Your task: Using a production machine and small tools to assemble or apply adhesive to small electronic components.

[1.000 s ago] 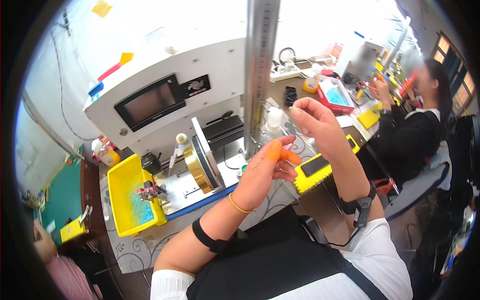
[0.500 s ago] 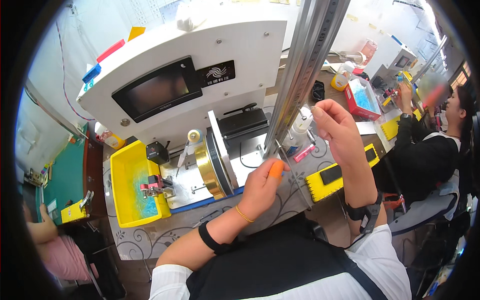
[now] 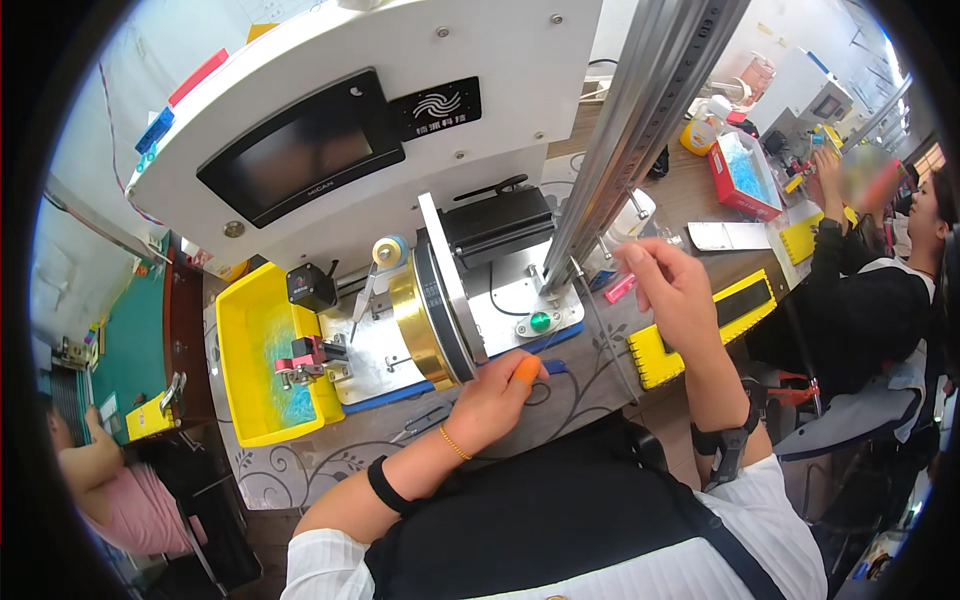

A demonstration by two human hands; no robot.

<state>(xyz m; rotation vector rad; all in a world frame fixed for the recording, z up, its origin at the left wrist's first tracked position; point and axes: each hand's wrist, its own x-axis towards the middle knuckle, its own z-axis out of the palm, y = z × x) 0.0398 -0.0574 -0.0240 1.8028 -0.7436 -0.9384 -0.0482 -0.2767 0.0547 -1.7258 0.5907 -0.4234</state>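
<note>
My left hand (image 3: 490, 405) is closed just in front of the gold-rimmed wheel (image 3: 413, 330) on the machine, an orange finger cot (image 3: 526, 370) on its thumb. What its fingers hold, if anything, is hidden; a blue piece (image 3: 556, 367) shows beside the thumb, and I cannot tell whether it is gripped. My right hand (image 3: 675, 295) is raised to the right of the upright metal rail (image 3: 640, 120), thumb and forefinger pinched together. Anything in that pinch is too fine to make out. A green button (image 3: 541, 322) sits on the machine base between the two hands.
Behind the wheel stands a white machine housing (image 3: 480, 60) with a dark screen (image 3: 300, 150). A yellow bin (image 3: 232, 350) with blue strands is at left. On the right are a yellow holder (image 3: 655, 360), a red box (image 3: 765, 205) and a seated person (image 3: 850, 310).
My left hand has moved left and down toward the wheel, uncovering the green button. My right hand has come down slightly, still pinched. The head view has shifted.
</note>
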